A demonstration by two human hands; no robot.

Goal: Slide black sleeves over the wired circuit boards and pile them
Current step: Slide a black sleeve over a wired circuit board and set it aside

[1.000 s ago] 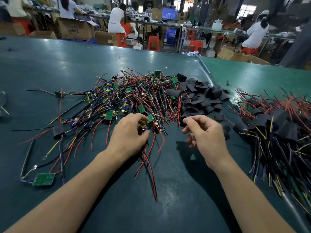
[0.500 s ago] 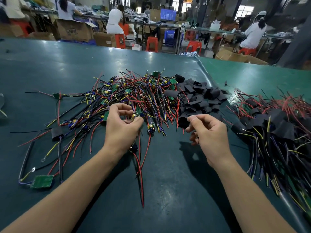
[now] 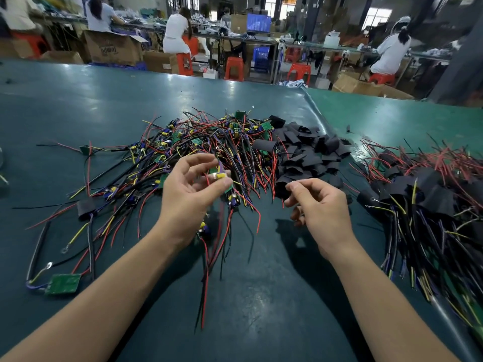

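a: head view had the left hand (image 3: 192, 190) lifted off the table (image 3: 78, 105), thumb and fingers pinching one wired circuit board (image 3: 222, 178), its red and black leads trailing down toward the near edge

b: and the right hand (image 3: 320, 205)?

a: thumb and forefinger were pressed together right at the near edge of the loose black sleeves (image 3: 305, 152); whether a sleeve was actually between them, i couldn't tell. the other fingers were curled under

b: so where did you see trouble?

a: mostly the leads. the held board hung just above the unsleeved tangle (image 3: 209, 142), and i judged a loop could snag a neighbour and drag it up when the hand pulled away

b: and the sleeve itself?

a: they looked flattened, so the mouth might not have opened with one hand, and the yellow part on the board could have caught the rim

b: the finished pile (image 3: 428, 194)?

a: it sat to the right, well apart; stray wire ends there could hook a fresh piece
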